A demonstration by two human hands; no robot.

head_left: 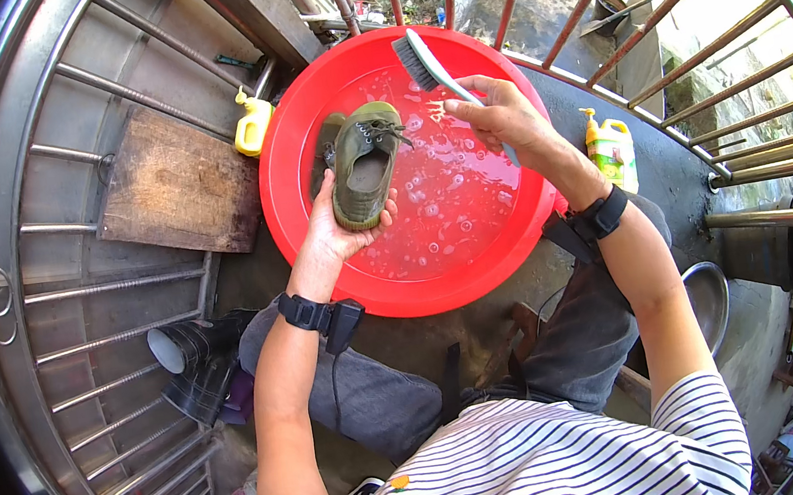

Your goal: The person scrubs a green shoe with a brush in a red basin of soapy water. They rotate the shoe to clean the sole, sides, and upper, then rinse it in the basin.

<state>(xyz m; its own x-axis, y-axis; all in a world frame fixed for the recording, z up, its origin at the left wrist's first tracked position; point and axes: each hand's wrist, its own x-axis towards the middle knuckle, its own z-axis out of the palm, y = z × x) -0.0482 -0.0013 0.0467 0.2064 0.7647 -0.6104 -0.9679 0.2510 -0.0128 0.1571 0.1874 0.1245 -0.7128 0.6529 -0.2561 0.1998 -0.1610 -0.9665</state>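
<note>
My left hand [340, 227] is closed around the heel of an olive-green lace-up shoe [367, 167], holding it above the water with the opening facing up and the toe pointing away. My right hand [507, 115] grips a scrub brush [435, 67] by its pale handle, its dark bristles up and to the left, apart from the shoe. Both hands are over a big red basin [322, 281] of sudsy water. A second olive shoe [325, 142] is partly hidden behind the held one, on the basin's left side.
A yellow pump bottle [253, 125] and a wooden board [179, 183] are left of the basin. Another detergent bottle [611, 157] stands to the right. Black rubber boots [202, 355] lie near my left knee. Metal railings [574, 3] curve around the space.
</note>
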